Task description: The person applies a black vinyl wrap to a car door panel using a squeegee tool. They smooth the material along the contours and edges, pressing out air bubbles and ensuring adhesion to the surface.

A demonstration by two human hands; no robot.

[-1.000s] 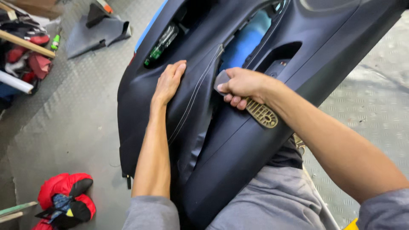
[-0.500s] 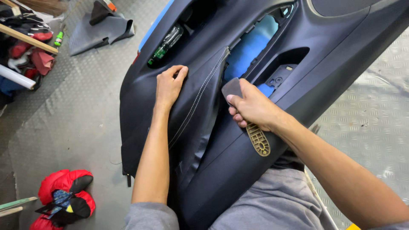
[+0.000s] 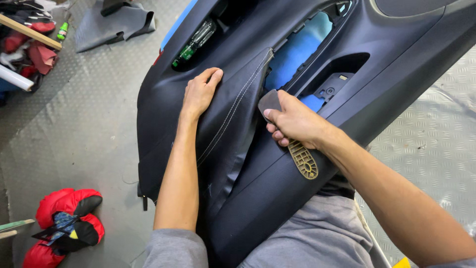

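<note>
A large black car door panel lies across my lap, partly covered in black stitched leather. My left hand presses flat on the leather near the white seam, fingers together. My right hand grips a tan plastic tool with a perforated handle; its grey flat tip sits against the leather edge beside the panel's opening. Blue material shows through that opening.
A green and black object sits in the panel's upper pocket. On the grey checker-plate floor lie a red and black glove-like bundle, grey felt pieces and a clutter of red items at upper left.
My right hand with the tool has shifted slightly along the leather edge toward the opening. My left hand stays pressed on the leather. The view has moved a little.
</note>
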